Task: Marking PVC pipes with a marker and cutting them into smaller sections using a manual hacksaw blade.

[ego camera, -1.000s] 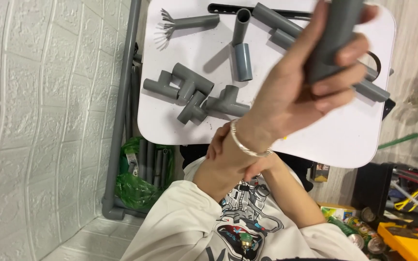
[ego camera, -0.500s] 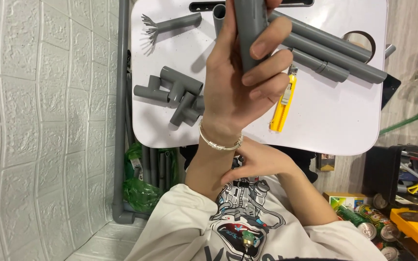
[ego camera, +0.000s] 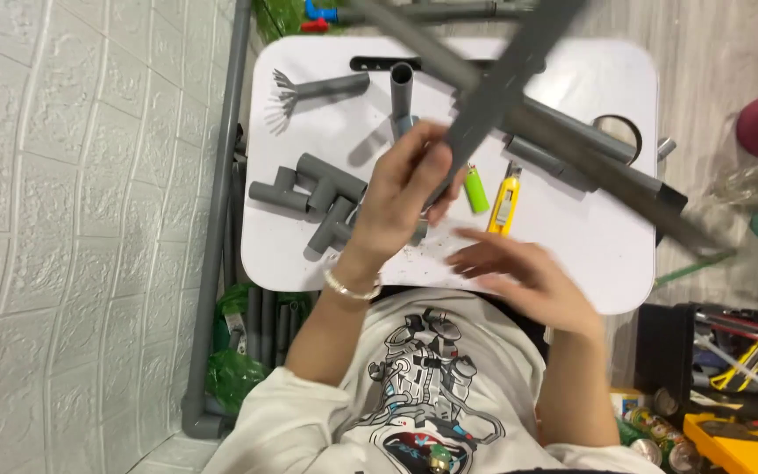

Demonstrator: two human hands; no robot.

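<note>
Head view: I log the left hand (ego camera: 401, 197) closed round the lower end of a long grey pipe (ego camera: 506, 75), which slants up toward 1 o'clock, blurred, above the white table (ego camera: 572, 75). The right hand (ego camera: 524, 276) is spread flat and empty over the table's near edge, at 4 o'clock from the left. Grey pipe fittings (ego camera: 313, 193) lie at 9 o'clock of the left hand; a green lighter (ego camera: 476, 189) and yellow knife (ego camera: 504, 200) lie at 3 o'clock.
</note>
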